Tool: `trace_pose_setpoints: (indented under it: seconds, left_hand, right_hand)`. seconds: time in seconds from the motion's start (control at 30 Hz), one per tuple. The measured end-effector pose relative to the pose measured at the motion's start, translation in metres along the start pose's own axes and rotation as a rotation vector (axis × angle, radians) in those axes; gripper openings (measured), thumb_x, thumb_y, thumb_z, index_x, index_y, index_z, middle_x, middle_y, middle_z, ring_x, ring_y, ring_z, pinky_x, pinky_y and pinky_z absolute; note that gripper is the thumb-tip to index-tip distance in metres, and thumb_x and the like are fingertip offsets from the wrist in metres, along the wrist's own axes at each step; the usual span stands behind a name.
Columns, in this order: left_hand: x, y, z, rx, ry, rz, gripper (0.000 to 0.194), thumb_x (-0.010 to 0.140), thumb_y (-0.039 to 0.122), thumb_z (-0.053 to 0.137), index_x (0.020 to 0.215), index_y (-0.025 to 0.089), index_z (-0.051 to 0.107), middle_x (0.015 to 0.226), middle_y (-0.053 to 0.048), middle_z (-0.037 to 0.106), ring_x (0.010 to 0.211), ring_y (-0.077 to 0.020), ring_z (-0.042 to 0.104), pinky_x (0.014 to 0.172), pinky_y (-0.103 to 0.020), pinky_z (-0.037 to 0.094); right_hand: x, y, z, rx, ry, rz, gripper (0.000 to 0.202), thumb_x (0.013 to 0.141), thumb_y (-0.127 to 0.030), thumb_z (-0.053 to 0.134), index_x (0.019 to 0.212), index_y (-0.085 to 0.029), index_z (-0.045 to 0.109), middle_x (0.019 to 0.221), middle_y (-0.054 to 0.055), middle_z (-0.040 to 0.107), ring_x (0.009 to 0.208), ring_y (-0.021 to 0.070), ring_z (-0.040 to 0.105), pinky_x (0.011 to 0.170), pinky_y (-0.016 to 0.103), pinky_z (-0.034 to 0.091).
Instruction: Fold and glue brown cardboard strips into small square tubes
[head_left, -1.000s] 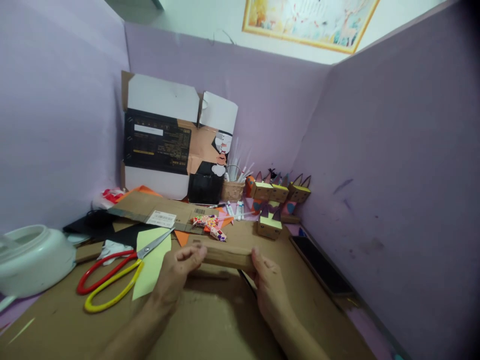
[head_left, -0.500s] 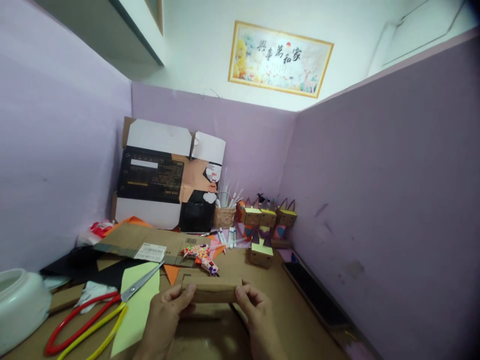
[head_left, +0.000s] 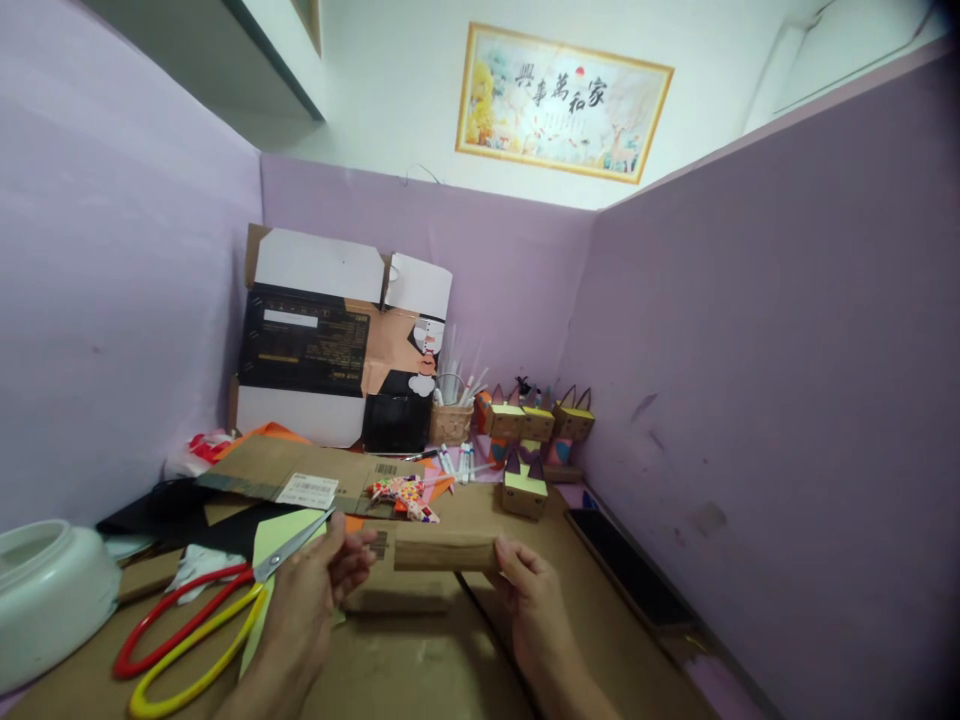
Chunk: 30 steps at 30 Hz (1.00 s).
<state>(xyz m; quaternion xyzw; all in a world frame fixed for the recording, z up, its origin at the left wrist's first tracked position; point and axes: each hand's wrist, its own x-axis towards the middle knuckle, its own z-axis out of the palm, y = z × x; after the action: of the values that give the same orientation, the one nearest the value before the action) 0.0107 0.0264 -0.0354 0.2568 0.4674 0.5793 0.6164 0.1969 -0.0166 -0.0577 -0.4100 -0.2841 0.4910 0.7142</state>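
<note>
A folded cardboard strip (head_left: 446, 553) is held level above the desk, a printed barcode patch showing near its left end. My right hand (head_left: 529, 595) pinches its right end between thumb and fingers. Beside the left end, my left hand (head_left: 319, 580) has its fingers loosely bent and apart, with nothing visible in them. Scissors (head_left: 289, 553) with one red and one yellow handle lie just left of that hand, on a light green paper sheet (head_left: 274, 530). A floral-patterned hot glue gun (head_left: 403, 495) rests beyond the strip.
A white jar (head_left: 56, 605) stands at left. Flat cardboard (head_left: 251, 470) and markers (head_left: 457, 462) lie toward the back, near a basket of sticks (head_left: 451, 424). Cardboard figures with pointed ears (head_left: 523, 492) stand back right; a dark flat tray-like object (head_left: 630, 570) lies along the right wall.
My left hand has let go of the strip's left end and moved left. The strip, now only in my right hand, has shifted slightly right and up. The camera view has tilted slightly.
</note>
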Motion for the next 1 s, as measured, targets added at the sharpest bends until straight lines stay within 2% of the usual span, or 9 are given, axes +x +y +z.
trace_pose_setpoints:
  seconds: [0.1, 0.23, 0.33, 0.47, 0.57, 0.7, 0.8, 0.9, 1.0]
  left_hand:
    - [0.001, 0.0, -0.004, 0.157, -0.057, 0.122, 0.026, 0.068, 0.037, 0.066, 0.074, 0.012, 0.064, 0.076, -0.007, 0.068, 0.065, -0.0155, 0.062, 0.056, -0.023, 0.049]
    - [-0.011, -0.008, -0.001, 0.619, -0.444, 0.249, 0.051, 0.056, 0.035, 0.073, 0.102, 0.015, 0.063, 0.103, -0.009, 0.067, 0.093, -0.0242, 0.061, 0.076, -0.029, 0.049]
    - [-0.021, -0.012, 0.005, 0.921, -0.63, 0.273, 0.047, 0.057, 0.027, 0.07, 0.103, 0.017, 0.065, 0.097, -0.006, 0.07, 0.092, -0.0274, 0.062, 0.079, -0.033, 0.048]
    - [-0.023, -0.018, 0.009, 0.815, -0.57, 0.196, 0.039, 0.063, 0.033, 0.063, 0.096, 0.012, 0.064, 0.091, -0.008, 0.071, 0.087, -0.0293, 0.064, 0.074, -0.034, 0.049]
    - [-0.021, -0.026, 0.011, 0.639, -0.506, 0.156, 0.044, 0.061, 0.035, 0.065, 0.098, 0.012, 0.059, 0.094, -0.011, 0.071, 0.089, -0.0286, 0.064, 0.074, -0.033, 0.05]
    - [-0.03, -0.036, 0.017, 0.677, -0.512, 0.22, 0.043, 0.059, 0.03, 0.068, 0.097, 0.014, 0.057, 0.091, -0.008, 0.07, 0.088, -0.0274, 0.064, 0.075, -0.032, 0.05]
    - [-0.037, -0.039, 0.02, 0.665, -0.641, 0.203, 0.045, 0.063, 0.03, 0.066, 0.104, 0.014, 0.056, 0.098, -0.009, 0.069, 0.092, -0.0275, 0.063, 0.077, -0.033, 0.05]
    - [-0.038, -0.04, 0.017, 0.767, -0.695, 0.248, 0.037, 0.064, 0.018, 0.061, 0.101, 0.016, 0.06, 0.097, -0.005, 0.069, 0.092, -0.0255, 0.062, 0.078, -0.032, 0.049]
    - [-0.035, -0.041, 0.013, 0.909, -0.663, 0.511, 0.025, 0.067, 0.011, 0.052, 0.086, 0.018, 0.067, 0.091, -0.003, 0.07, 0.088, -0.022, 0.062, 0.076, -0.029, 0.048]
  right_hand:
    - [0.002, 0.0, -0.002, -0.005, -0.048, 0.1, 0.03, 0.053, -0.042, 0.078, 0.057, -0.014, 0.067, 0.053, 0.001, 0.062, 0.054, 0.0149, 0.057, 0.056, 0.025, 0.046]
    - [0.002, 0.01, -0.004, -0.146, -0.04, 0.094, 0.032, 0.047, -0.04, 0.081, 0.051, -0.013, 0.063, 0.055, 0.002, 0.062, 0.052, 0.0152, 0.057, 0.054, 0.025, 0.044]
    - [0.002, 0.013, -0.005, -0.177, -0.019, 0.081, 0.036, 0.049, -0.043, 0.08, 0.046, -0.013, 0.06, 0.053, 0.001, 0.061, 0.051, 0.0131, 0.056, 0.054, 0.024, 0.044]
    - [0.002, 0.004, -0.003, -0.022, -0.027, 0.063, 0.046, 0.065, -0.059, 0.063, 0.07, -0.014, 0.068, 0.08, 0.006, 0.069, 0.066, 0.0147, 0.06, 0.069, 0.027, 0.048]
    - [-0.001, 0.002, 0.001, 0.106, -0.127, 0.105, 0.049, 0.062, -0.052, 0.07, 0.098, -0.019, 0.064, 0.099, 0.006, 0.067, 0.079, 0.0162, 0.062, 0.077, 0.029, 0.047]
    - [-0.006, 0.009, 0.004, 0.002, -0.333, 0.085, 0.046, 0.061, -0.035, 0.076, 0.101, -0.017, 0.062, 0.093, 0.006, 0.068, 0.082, 0.019, 0.062, 0.075, 0.03, 0.048]
    - [-0.008, 0.009, 0.001, -0.081, -0.327, 0.019, 0.039, 0.061, -0.031, 0.075, 0.096, -0.017, 0.063, 0.084, 0.004, 0.069, 0.078, 0.0192, 0.063, 0.073, 0.031, 0.048]
    - [-0.014, 0.002, -0.002, -0.216, -0.313, -0.13, 0.045, 0.055, -0.024, 0.079, 0.097, -0.021, 0.063, 0.089, 0.003, 0.069, 0.084, 0.0207, 0.062, 0.075, 0.031, 0.048]
    - [-0.024, -0.006, 0.002, -0.396, -0.527, -0.453, 0.038, 0.057, -0.016, 0.076, 0.093, -0.024, 0.066, 0.089, 0.002, 0.07, 0.086, 0.0198, 0.063, 0.085, 0.034, 0.045]
